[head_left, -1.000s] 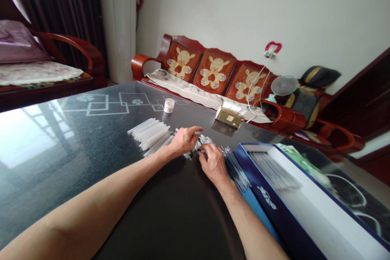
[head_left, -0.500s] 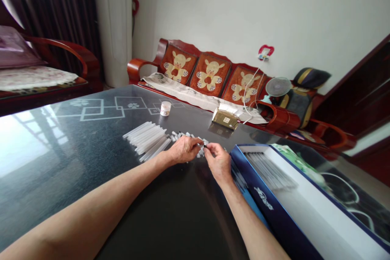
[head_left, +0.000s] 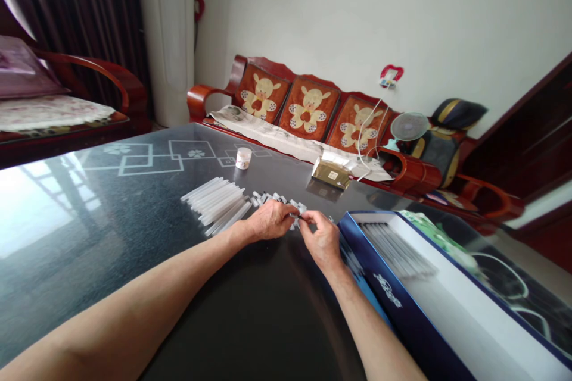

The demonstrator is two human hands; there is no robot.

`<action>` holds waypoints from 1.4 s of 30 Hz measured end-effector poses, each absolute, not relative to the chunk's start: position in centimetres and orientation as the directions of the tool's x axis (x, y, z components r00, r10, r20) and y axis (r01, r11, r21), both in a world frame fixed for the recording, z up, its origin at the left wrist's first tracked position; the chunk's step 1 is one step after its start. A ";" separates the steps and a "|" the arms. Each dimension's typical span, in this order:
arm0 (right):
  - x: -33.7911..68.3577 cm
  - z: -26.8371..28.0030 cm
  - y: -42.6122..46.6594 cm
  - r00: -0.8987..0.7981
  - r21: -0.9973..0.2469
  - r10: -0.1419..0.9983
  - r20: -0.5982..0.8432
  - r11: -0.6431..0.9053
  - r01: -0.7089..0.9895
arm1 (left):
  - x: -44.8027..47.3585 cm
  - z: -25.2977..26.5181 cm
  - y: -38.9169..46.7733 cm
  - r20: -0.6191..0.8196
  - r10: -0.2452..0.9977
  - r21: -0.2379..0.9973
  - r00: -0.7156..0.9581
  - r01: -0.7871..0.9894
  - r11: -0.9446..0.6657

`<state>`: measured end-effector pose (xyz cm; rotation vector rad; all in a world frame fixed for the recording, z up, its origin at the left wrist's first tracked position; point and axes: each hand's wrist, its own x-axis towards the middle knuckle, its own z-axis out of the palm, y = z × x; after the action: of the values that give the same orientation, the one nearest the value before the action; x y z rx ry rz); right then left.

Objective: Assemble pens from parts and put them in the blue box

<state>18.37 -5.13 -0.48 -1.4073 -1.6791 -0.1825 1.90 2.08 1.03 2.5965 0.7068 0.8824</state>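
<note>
My left hand (head_left: 271, 219) and my right hand (head_left: 320, 237) meet above the table, fingertips almost touching. Both pinch a small dark piece (head_left: 295, 215), too small to name for certain; a bit of white shows beside it at the left fingers. Behind and under the hands lies a scatter of small white and black cap-like pieces (head_left: 297, 206), partly hidden by my fingers. To the left, a pile of whitish translucent tubes (head_left: 217, 203), like pen barrels, lies side by side on the table.
A long blue box (head_left: 379, 280) at the right holds a row of grey tubes with dark ends (head_left: 393, 250). Farther back on the dark glossy table (head_left: 147, 214) stand a white tub (head_left: 243, 158) and a tissue pack (head_left: 331, 172). Green cloth (head_left: 440, 238) lies beyond the box.
The hands keep almost the same place. The small dark piece between the fingertips shows slightly more, and the right fingers have shifted a little.
</note>
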 end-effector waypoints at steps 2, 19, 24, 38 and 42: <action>18.3 -0.3 -5.2 0.007 -0.359 0.702 0.713 0.356 0.863 | 1.9 1.0 2.1 0.476 0.530 0.422 0.702 0.346 -0.838; 18.5 0.4 -5.2 0.063 -0.505 0.747 0.662 0.382 0.774 | 1.5 1.7 2.7 0.428 0.525 0.432 0.736 0.344 -0.834; 18.5 0.5 -5.3 0.099 -0.553 0.774 0.625 0.350 0.756 | 1.5 1.8 2.8 0.421 0.513 0.457 0.748 0.313 -0.832; 18.5 0.8 -5.3 0.091 -0.563 0.786 0.612 0.351 0.748 | 1.6 1.8 2.8 0.432 0.489 0.448 0.758 0.290 -0.846; 18.7 0.6 -5.2 0.141 -0.683 0.841 0.522 0.313 0.660 | 1.7 1.7 2.9 0.448 0.485 0.395 0.751 0.320 -0.861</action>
<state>18.67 -5.23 0.56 -1.4082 -1.5782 0.2277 1.70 2.95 1.66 2.6571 0.6265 0.7976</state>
